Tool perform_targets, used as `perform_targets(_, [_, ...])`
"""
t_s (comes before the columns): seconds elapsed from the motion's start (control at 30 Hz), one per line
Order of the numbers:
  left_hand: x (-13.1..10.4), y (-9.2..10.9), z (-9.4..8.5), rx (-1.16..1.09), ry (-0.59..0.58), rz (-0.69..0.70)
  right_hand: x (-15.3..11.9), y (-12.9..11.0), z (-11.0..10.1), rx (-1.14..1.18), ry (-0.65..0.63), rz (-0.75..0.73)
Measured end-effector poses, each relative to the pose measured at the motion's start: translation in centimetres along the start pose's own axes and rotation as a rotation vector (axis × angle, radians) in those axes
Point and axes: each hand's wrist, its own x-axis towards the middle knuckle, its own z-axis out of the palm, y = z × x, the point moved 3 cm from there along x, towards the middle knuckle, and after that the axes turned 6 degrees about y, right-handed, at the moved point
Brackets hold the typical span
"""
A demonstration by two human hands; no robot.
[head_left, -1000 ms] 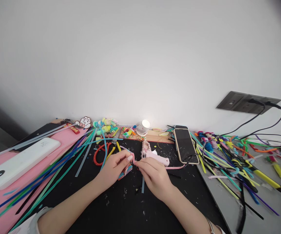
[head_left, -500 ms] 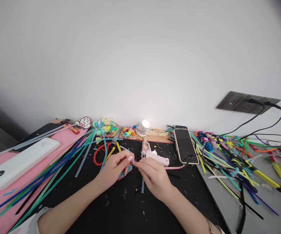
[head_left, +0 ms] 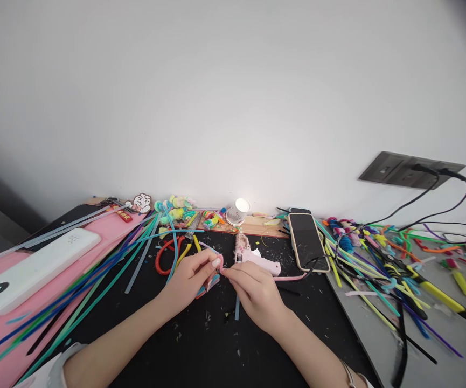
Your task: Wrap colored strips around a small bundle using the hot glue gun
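Note:
Over the black mat point(head_left: 200, 350), my left hand point(head_left: 190, 277) pinches a short curled pink pipe cleaner point(head_left: 221, 262) between thumb and index finger. The fingertips of my right hand point(head_left: 255, 291) meet its lower end, pressed together on it. Under the left fingers shows a small blue, pink and orange piece point(head_left: 212, 283); most of it is hidden by the hand. Just behind my right hand lies a pale pink hot glue gun point(head_left: 259, 262), its nozzle end stained brown. A translucent glue stick point(head_left: 237, 307) pokes out beside the right fingers.
Red-handled pliers point(head_left: 164, 257) lie beyond my left hand. A phone point(head_left: 307, 240) stands right of the glue gun, a white paper cup point(head_left: 238, 211) by the wall. Pipe cleaners point(head_left: 107, 280) and a white power bank point(head_left: 34, 269) lie left; yellow-black pliers point(head_left: 435, 293) lie right.
Both hands stay almost in the same place, still on the pink pipe cleaner. Its curl looks slightly tighter and lower now; nothing else has visibly moved.

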Motion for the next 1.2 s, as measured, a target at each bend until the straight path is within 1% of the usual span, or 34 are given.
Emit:
perform_targets(0.47, [0.0,-0.4,0.0,-0.009,0.011,0.001,0.2,-0.1,-0.1,-0.031,0.019,0.012])
perform_targets(0.67, [-0.1,-0.5,0.0,-0.057,0.006,-0.057,0.3,0.1,-0.2,-0.066,0.047,0.042])
perform_targets(0.83, [-0.1,-0.7,0.1,-0.057,0.000,-0.077,0.1,0.7,-0.2,-0.135,0.056,0.100])
perform_targets(0.93, [-0.1,-0.8,0.0,-0.055,0.026,-0.089,0.1,0.9,-0.4,-0.201,0.091,0.114])
perform_targets(1.0, [-0.1,-0.8,-0.2,-0.054,0.068,-0.103,0.2,1.0,-0.6,-0.244,0.108,0.115])
perform_targets(1.1, [-0.1,-0.7,-0.4,-0.061,0.137,-0.115,0.3,0.9,-0.7,-0.288,0.109,0.117])
perform_targets(1.2, [-0.1,-0.7,-0.5,-0.104,0.157,-0.106,0.4,0.9,-0.8,-0.294,0.104,0.116])
